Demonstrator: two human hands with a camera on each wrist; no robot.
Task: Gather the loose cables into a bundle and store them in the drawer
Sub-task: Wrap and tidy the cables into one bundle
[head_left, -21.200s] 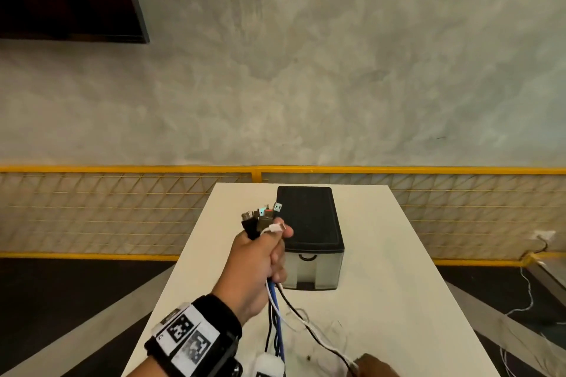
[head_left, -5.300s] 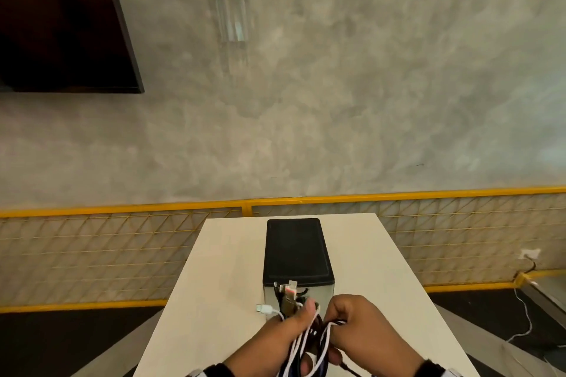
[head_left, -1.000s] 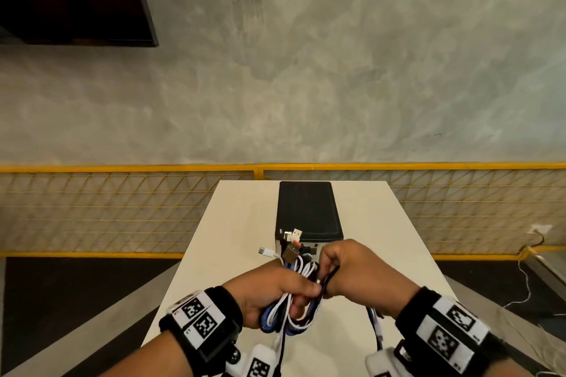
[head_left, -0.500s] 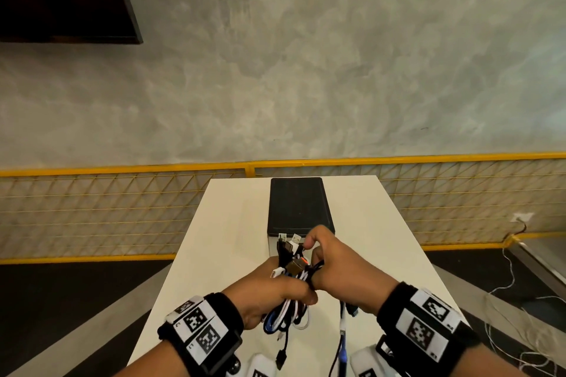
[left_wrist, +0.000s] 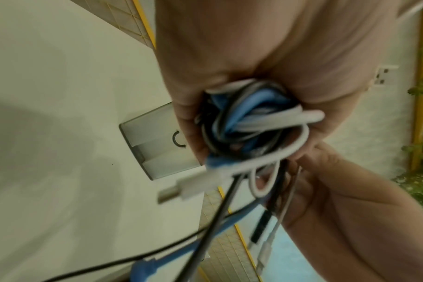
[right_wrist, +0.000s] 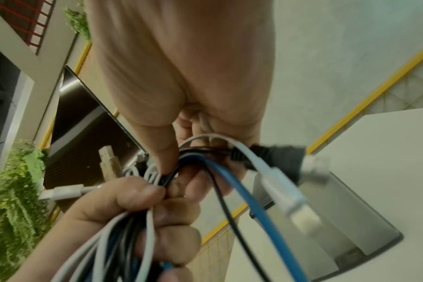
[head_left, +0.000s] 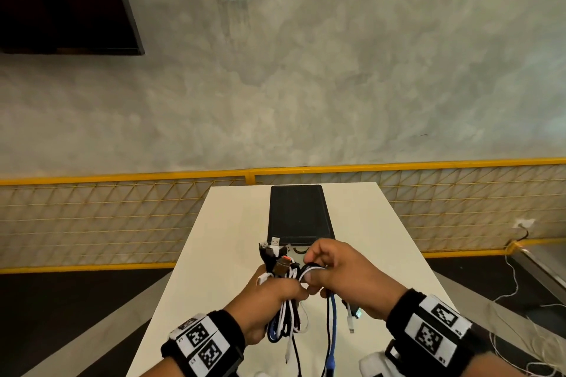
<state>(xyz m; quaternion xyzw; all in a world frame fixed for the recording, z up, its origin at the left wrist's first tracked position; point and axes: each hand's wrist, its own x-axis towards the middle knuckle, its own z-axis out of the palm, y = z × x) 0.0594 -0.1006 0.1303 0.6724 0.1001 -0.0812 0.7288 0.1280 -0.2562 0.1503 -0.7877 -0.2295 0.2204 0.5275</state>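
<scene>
Above the white table [head_left: 220,254], both hands grip the cables [head_left: 286,320], left hand [head_left: 269,300] fisted around the coil, right hand [head_left: 343,278] pinching strands, blocking the drawer [head_left: 298,249] front.

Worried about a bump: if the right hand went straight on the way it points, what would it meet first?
Likely the left hand gripping the cable bundle, already touching the right hand. The drawer box sits beyond.

black wristbands [head_left: 228,330] with white square-patterned marker tags on both wrists.
</scene>
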